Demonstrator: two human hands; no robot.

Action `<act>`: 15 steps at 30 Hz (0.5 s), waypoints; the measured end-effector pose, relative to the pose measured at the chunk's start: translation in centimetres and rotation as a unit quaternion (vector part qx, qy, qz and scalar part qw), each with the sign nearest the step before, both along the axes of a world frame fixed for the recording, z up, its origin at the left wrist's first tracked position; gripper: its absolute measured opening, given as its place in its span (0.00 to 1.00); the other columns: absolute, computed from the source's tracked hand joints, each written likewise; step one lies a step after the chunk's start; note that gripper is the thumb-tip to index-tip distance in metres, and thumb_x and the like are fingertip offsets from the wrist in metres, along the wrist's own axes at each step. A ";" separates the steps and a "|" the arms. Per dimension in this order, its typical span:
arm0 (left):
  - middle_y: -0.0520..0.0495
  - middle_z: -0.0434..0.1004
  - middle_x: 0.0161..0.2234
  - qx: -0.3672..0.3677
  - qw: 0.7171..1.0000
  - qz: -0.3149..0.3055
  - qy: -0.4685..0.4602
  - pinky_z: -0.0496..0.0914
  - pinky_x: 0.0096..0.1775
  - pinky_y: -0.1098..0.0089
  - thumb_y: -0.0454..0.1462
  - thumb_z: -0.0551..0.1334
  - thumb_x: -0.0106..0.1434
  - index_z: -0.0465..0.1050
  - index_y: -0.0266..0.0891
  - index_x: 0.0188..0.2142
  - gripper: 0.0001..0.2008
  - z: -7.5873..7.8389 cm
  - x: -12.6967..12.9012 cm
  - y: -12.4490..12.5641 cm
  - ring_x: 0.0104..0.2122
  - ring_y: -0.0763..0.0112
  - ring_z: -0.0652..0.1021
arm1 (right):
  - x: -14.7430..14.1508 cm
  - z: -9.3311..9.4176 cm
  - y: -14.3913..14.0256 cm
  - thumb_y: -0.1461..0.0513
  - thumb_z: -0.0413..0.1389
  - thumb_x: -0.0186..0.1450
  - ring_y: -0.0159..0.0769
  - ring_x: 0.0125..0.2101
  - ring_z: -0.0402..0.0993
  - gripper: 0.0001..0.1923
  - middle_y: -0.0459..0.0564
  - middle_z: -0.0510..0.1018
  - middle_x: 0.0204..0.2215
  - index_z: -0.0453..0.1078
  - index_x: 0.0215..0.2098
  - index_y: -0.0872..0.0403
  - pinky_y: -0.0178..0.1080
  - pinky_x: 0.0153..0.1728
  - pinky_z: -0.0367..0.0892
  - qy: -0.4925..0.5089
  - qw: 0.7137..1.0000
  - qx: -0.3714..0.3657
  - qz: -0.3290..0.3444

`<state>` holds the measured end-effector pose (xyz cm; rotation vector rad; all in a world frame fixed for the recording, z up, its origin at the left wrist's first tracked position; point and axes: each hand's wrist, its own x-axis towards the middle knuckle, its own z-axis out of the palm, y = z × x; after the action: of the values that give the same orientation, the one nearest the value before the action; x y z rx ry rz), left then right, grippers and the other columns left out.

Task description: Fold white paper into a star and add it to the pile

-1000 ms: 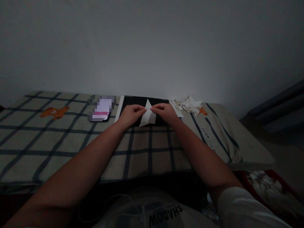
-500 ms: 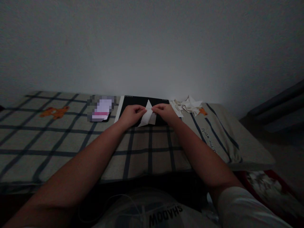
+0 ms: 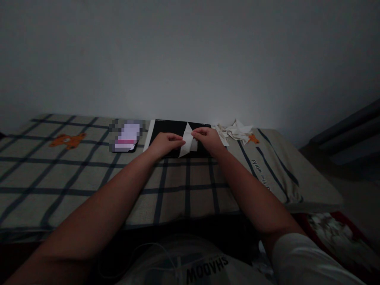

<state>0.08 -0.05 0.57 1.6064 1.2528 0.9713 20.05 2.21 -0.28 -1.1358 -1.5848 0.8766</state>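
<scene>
A white folded paper piece with a pointed top is pinched between both hands above a black board. My left hand grips its left edge with thumb and fingers closed. My right hand pinches its right upper edge. The board lies flat on a plaid-covered table near the wall.
A phone with a lit screen lies left of the board. A heap of folded white paper shapes sits to the right of it. An orange bear patch marks the cloth at far left. The table's right edge drops off beyond the striped cloth.
The paper piece has turned and narrowed slightly between my fingers; its lower part looks more folded in. Both hands stayed in nearly the same place.
</scene>
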 end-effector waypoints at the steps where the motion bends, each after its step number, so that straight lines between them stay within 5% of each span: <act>1: 0.46 0.80 0.28 -0.004 1.000 -0.002 0.003 0.68 0.32 0.69 0.44 0.70 0.50 0.80 0.37 0.33 0.14 -0.1 0.0 0.1 0.28 0.69 0.76 | 0.0 -0.1 0.0 0.55 0.61 0.56 0.33 0.32 0.75 0.13 0.51 0.81 0.31 0.76 0.34 0.56 0.38 0.37 0.68 0.007 1.000 -0.003 -0.003; 6: 0.46 0.80 0.28 0.012 1.000 0.018 -0.003 0.68 0.32 0.70 0.45 0.70 0.50 0.80 0.37 0.32 0.15 -0.3 -0.1 0.3 0.28 0.70 0.75 | -0.3 0.0 -0.1 0.55 0.63 0.53 0.31 0.30 0.73 0.17 0.51 0.81 0.31 0.76 0.38 0.57 0.36 0.34 0.68 0.063 0.996 -0.055 0.007; 15: 0.47 0.80 0.29 0.034 0.999 0.028 -0.008 0.68 0.35 0.70 0.42 0.68 0.53 0.80 0.36 0.33 0.12 0.0 0.2 0.1 0.29 0.71 0.76 | -0.3 0.0 -0.3 0.51 0.62 0.53 0.28 0.23 0.66 0.16 0.46 0.76 0.23 0.76 0.28 0.57 0.34 0.26 0.61 0.012 0.997 -0.076 0.033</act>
<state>0.26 0.03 0.55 1.6196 1.2712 1.0702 19.72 1.89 -0.33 -1.1799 -1.5643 1.0646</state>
